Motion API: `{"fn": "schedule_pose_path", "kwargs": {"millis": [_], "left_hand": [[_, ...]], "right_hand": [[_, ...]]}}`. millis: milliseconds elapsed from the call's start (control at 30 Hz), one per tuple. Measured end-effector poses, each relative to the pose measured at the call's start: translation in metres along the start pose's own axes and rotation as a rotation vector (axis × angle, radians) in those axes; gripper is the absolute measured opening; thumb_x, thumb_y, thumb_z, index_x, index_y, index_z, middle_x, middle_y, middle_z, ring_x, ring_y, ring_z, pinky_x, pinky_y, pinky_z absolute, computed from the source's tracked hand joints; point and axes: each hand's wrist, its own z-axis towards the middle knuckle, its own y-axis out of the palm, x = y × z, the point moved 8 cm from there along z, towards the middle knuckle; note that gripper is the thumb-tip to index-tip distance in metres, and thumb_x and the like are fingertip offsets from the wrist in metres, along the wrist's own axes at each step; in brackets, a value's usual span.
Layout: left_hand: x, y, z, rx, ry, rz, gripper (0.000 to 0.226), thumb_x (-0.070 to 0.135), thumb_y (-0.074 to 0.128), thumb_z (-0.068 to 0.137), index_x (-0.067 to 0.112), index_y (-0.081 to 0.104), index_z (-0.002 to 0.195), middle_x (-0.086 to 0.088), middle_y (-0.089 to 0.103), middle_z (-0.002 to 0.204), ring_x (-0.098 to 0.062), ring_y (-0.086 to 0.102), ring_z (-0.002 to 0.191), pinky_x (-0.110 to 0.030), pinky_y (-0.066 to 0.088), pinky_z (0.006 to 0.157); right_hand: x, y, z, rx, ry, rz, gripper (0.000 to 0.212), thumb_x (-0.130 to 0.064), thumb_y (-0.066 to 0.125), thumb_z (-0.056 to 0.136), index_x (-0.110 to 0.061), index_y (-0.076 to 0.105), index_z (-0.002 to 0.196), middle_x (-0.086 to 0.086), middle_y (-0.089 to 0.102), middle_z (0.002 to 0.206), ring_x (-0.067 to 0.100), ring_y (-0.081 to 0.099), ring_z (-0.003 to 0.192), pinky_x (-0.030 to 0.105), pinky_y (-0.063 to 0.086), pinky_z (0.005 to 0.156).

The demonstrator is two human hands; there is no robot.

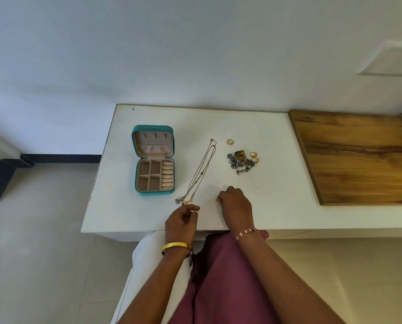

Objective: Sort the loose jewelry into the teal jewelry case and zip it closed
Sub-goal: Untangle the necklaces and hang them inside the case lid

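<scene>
Two hands lie at the near edge of a white table (148, 220), both nearer the viewer than the teal jewelry case (153, 160). The case stands open toward the table's left edge, its lid (152, 141) tipped back and its divided tray (155, 175) facing up; bare tabletop runs along its far side and its left side.

Just right of the case, the necklaces (201, 169) stretch in thin chains from far to near, their pendants (183, 200) lying beyond the case's near right corner. Farther right of the case, a tangled heap of jewelry (241, 161) sits with small gold rings (254, 156) at its right side, and a single gold ring (230, 141) lies apart on its far side. Open tabletop separates the heap from a wooden board (359, 160) at the right.

The left hand (181, 224), with a gold bangle (175, 246) on its wrist, has loosely curled fingers near the pendants; whether it holds anything cannot be told. The right hand (236, 206), with a beaded bracelet (245, 233) on its wrist, rests knuckles-up, fingers curled round a small gold item (217, 199) at its fingertips. The hands are apart, bare table between them.
</scene>
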Motion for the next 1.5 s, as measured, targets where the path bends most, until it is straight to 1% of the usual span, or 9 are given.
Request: {"fn": "schedule_pose_path", "kwargs": {"millis": [167, 367, 433, 600, 800, 967, 1133, 1333, 1500], "left_hand": [[0.001, 0.0, 0.0, -0.002, -0.004, 0.013, 0.018, 0.007, 0.054, 0.086, 0.022, 0.064, 0.086, 0.0, 0.063, 0.086, -0.021, 0.062, 0.083, -0.027, 0.049, 0.081], [0.018, 0.001, -0.015, -0.043, 0.089, 0.075, 0.023, 0.004, 0.054, 0.084, 0.025, 0.063, 0.081, 0.001, 0.064, 0.085, -0.021, 0.063, 0.081, -0.031, 0.052, 0.083], [0.03, -0.001, -0.021, -0.027, 0.125, 0.067, 0.023, 0.004, 0.054, 0.084, 0.026, 0.062, 0.081, 0.001, 0.064, 0.085, -0.019, 0.062, 0.08, -0.03, 0.052, 0.083], [0.085, -0.014, -0.043, 0.061, 0.324, 0.074, 0.017, 0.005, 0.055, 0.085, 0.013, 0.066, 0.095, -0.003, 0.065, 0.095, -0.008, 0.055, 0.081, -0.005, 0.039, 0.072], [0.136, -0.037, -0.07, 0.111, 0.425, 0.047, 0.026, 0.006, 0.055, 0.086, 0.01, 0.063, 0.11, -0.005, 0.063, 0.11, -0.011, 0.054, 0.095, -0.019, 0.041, 0.084], [0.158, -0.045, -0.099, 0.0, 0.511, 0.02, 0.019, 0.0, 0.052, 0.086, 0.007, 0.069, 0.092, 0.001, 0.064, 0.079, 0.006, 0.059, 0.061, 0.002, 0.041, 0.06], [0.159, -0.053, -0.115, -0.114, 0.43, -0.144, 0.018, 0.0, 0.052, 0.088, 0.002, 0.066, 0.099, 0.001, 0.062, 0.069, 0.0, 0.059, 0.05, -0.006, 0.047, 0.052], [0.154, -0.066, -0.121, -0.106, 0.43, -0.077, 0.018, 0.008, 0.057, 0.085, 0.002, 0.067, 0.1, -0.003, 0.065, 0.079, -0.009, 0.057, 0.057, -0.007, 0.049, 0.054], [0.149, -0.077, -0.117, -0.102, 0.383, -0.063, 0.015, 0.009, 0.058, 0.085, 0.004, 0.067, 0.096, 0.003, 0.062, 0.069, 0.002, 0.054, 0.043, -0.007, 0.046, 0.048]], "right_hand": [[0.009, -0.003, 0.001, 0.031, 0.069, 0.199, 0.012, -0.006, 0.05, 0.089, -0.004, 0.062, 0.091, 0.011, 0.061, 0.093, 0.026, 0.054, 0.088, 0.029, 0.037, 0.063], [0.015, -0.042, -0.01, 0.097, 0.249, 0.739, 0.015, -0.003, 0.053, 0.087, -0.014, 0.058, 0.079, 0.005, 0.064, 0.082, 0.018, 0.057, 0.076, 0.019, 0.042, 0.064], [0.009, -0.058, -0.015, 0.065, 0.278, 0.849, 0.022, -0.003, 0.051, 0.087, -0.019, 0.054, 0.072, 0.002, 0.062, 0.078, 0.017, 0.056, 0.072, 0.024, 0.045, 0.064], [-0.019, -0.111, -0.031, -0.017, 0.226, 1.05, 0.011, -0.005, 0.049, 0.091, -0.01, 0.055, 0.083, 0.008, 0.064, 0.08, 0.015, 0.058, 0.066, 0.026, 0.049, 0.061], [-0.054, -0.18, -0.061, -0.067, 0.062, 1.074, 0.01, -0.006, 0.053, 0.09, -0.009, 0.061, 0.084, 0.006, 0.065, 0.075, 0.016, 0.059, 0.061, 0.021, 0.05, 0.058], [-0.07, -0.22, -0.081, 0.001, -0.014, 1.069, 0.01, -0.006, 0.055, 0.089, -0.01, 0.061, 0.081, 0.006, 0.065, 0.071, 0.013, 0.057, 0.056, 0.018, 0.049, 0.054], [-0.058, -0.234, -0.091, 0.11, 0.027, 1.108, 0.015, -0.005, 0.049, 0.091, -0.008, 0.059, 0.08, 0.008, 0.064, 0.068, 0.014, 0.057, 0.054, 0.02, 0.048, 0.053], [-0.045, -0.246, -0.099, 0.228, 0.035, 1.208, 0.015, -0.005, 0.051, 0.091, -0.006, 0.058, 0.077, 0.006, 0.061, 0.058, 0.006, 0.054, 0.043, 0.02, 0.047, 0.05], [-0.036, -0.249, -0.099, 0.262, 0.025, 1.104, 0.023, -0.014, 0.051, 0.092, -0.011, 0.054, 0.07, 0.007, 0.055, 0.054, 0.006, 0.05, 0.04, 0.023, 0.046, 0.05]]}}
